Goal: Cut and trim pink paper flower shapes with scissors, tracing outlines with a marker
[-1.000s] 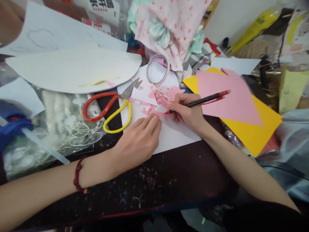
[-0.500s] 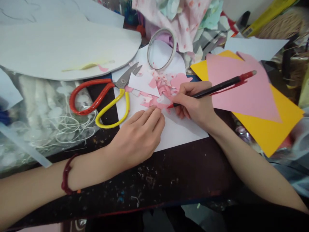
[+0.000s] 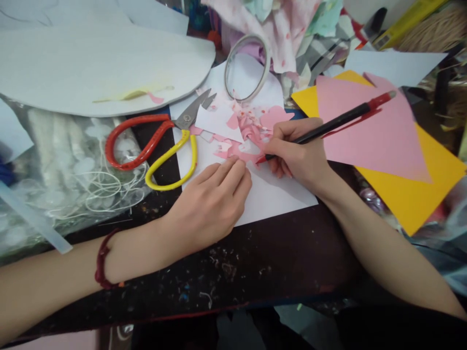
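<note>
So I'm watching this, and the left hand (image 3: 215, 199) is covering a good bit of the white sheet (image 3: 280, 199); its fingers are bunching close together at the edge of the pink paper piece (image 3: 248, 155), and I honestly can't tell if they're pinching it or just pressing. That piece is lying on the sheet, between those fingers and the pen (image 3: 343, 119), with more pink scraps (image 3: 251, 136) overlapping it so much that its outline is getting lost. The right hand (image 3: 299, 158) is gripping the pen narrowly, red tip meeting the pink. The white board (image 3: 91, 68) is running out of view on the left. Compared with a second ago, the view is sitting lower, so the printed packaging up top is no longer showing, while both hands are staying pretty much put on the paper. Container-wise, a clear plastic bag (image 3: 82, 223) is holding white pieces and tangled white cord (image 3: 100, 180), partly blurring behind the plastic. Scissors (image 3: 187, 119) are lying just beside it.
</note>
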Demonstrator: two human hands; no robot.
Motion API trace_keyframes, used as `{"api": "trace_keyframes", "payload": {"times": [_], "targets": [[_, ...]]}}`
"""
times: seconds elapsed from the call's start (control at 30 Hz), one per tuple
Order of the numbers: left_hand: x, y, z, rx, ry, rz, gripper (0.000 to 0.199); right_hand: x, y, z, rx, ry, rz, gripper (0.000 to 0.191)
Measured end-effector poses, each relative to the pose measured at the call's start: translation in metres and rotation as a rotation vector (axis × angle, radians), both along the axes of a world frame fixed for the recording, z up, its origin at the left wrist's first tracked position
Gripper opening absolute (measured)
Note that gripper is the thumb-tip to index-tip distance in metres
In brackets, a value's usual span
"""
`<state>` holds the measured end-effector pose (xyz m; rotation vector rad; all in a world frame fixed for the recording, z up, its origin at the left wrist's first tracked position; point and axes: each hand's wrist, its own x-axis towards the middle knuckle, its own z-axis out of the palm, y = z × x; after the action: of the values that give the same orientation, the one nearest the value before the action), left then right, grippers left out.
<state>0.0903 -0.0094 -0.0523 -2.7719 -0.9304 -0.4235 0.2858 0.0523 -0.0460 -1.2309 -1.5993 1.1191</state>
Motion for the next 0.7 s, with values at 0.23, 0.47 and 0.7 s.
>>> {"api": "trace_keyframes", "payload": {"times": [0.23,0.47,0.7], "targets": [[0.0005,0.0008,-0.0005,0.002,-0.007,-0.004,0.031,0.0009,0.0000,-0.0003,0.001,-0.021,0.006,0.038],[0.0005,0.0002,-0.0002,0.002,0.001,-0.004,0.031,0.0010,0.0004,-0.0014,0.003,-0.017,-0.019,0.039],[0.0002,0.0004,-0.0010,-0.007,-0.001,-0.010,0.032,0.0019,-0.0003,0.0000,-0.014,-0.041,0.010,0.035]]}}
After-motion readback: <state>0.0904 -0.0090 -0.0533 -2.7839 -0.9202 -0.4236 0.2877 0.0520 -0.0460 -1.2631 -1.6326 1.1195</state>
